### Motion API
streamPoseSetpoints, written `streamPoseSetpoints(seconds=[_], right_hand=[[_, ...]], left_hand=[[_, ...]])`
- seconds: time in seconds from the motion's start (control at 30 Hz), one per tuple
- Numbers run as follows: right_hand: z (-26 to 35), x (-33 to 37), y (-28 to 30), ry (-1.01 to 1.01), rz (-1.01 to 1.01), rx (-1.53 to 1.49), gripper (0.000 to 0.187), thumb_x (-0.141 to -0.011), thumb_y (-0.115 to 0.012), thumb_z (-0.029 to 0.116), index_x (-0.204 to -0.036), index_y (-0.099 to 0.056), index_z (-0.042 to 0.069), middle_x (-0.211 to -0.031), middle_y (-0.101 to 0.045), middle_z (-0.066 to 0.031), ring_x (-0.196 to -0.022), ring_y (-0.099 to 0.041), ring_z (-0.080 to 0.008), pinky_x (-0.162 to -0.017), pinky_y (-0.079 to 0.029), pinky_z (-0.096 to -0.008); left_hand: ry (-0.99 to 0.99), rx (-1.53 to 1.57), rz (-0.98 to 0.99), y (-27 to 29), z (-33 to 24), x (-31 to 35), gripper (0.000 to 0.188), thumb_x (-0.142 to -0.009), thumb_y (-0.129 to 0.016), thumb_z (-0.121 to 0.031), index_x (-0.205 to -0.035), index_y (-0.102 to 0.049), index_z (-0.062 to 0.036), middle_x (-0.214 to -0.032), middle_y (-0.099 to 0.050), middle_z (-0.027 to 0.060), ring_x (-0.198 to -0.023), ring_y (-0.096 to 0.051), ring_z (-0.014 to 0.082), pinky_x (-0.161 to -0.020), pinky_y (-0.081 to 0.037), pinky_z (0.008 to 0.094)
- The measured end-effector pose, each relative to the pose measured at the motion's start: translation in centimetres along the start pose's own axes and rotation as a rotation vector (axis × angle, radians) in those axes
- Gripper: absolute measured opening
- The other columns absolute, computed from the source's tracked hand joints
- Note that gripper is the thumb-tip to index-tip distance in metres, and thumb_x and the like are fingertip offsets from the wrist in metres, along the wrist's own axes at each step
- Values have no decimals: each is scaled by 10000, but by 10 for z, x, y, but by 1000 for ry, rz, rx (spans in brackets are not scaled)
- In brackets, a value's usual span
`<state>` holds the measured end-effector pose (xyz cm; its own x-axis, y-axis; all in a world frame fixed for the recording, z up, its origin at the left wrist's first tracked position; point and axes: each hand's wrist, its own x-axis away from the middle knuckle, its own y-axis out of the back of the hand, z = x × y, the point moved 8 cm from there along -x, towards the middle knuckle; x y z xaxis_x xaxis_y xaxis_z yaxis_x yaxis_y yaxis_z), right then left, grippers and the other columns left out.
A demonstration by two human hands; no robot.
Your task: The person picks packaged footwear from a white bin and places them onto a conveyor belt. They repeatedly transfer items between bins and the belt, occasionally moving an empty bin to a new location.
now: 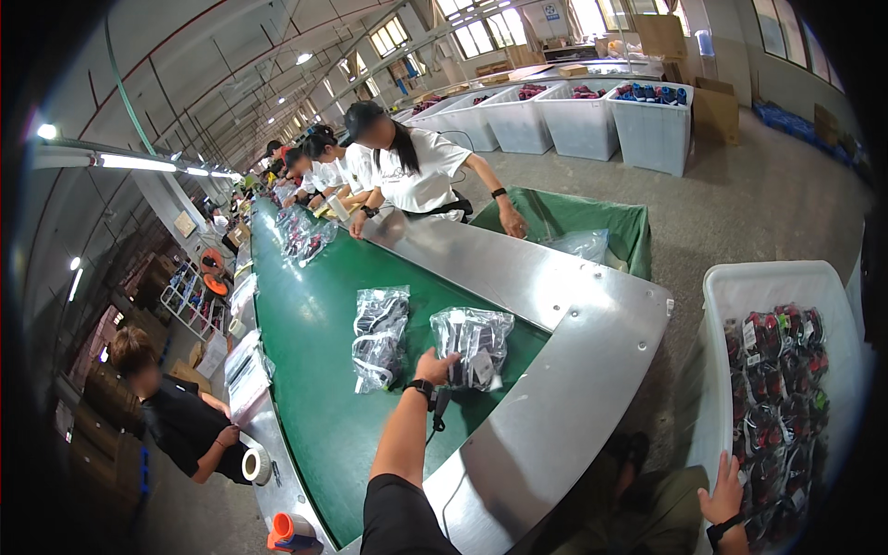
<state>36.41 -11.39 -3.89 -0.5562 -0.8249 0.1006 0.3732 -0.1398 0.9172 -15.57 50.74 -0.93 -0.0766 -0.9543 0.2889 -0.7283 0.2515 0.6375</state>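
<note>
On the green conveyor belt lie two clear plastic bags of dark shoes with white parts. My left hand reaches to the left edge of the right bag of shoes, thumb and a finger apart, touching the plastic. Just left of it rests the other bag of shoes. A black wristband is on that wrist, with a black piece and thin cable hanging beside it. My right hand is low at the right, fingers stretched out, by the wall of a white bin full of bagged shoes.
A metal ledge borders the belt. Across it a co-worker in white leans beside a green-lined bin. Another person in black stands left, near a tape roll and an orange dispenser. White shoe bins line the back.
</note>
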Motion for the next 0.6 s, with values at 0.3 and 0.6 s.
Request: streamPoseSetpoints(seconds=[0.3, 0.6], right_hand=[[-1, 3, 1, 68, -37, 1, 1057, -763, -774, 132, -1619, -159, 56, -1543, -289, -368, -1259, -496, -547, -1001, -475, -527], [3, 3, 4, 35, -45, 13, 942, -827, -707, 91, -1609, -183, 49, -1526, -309, -360, -1261, -500, -534, -992, -488, -510]], left_hand=[[-372, 313, -104, -19, -26, 117, 640, -768, -867, -122, -1231, -450, 25, -956, -647, 117, -770, -677, 192, -637, -601, 331], [-110, 751, 212, -19, 10, 218, 487, -1025, -608, -265, -1446, -440, -86, -1316, -574, 102, -1025, -661, 200, -785, -561, 333]])
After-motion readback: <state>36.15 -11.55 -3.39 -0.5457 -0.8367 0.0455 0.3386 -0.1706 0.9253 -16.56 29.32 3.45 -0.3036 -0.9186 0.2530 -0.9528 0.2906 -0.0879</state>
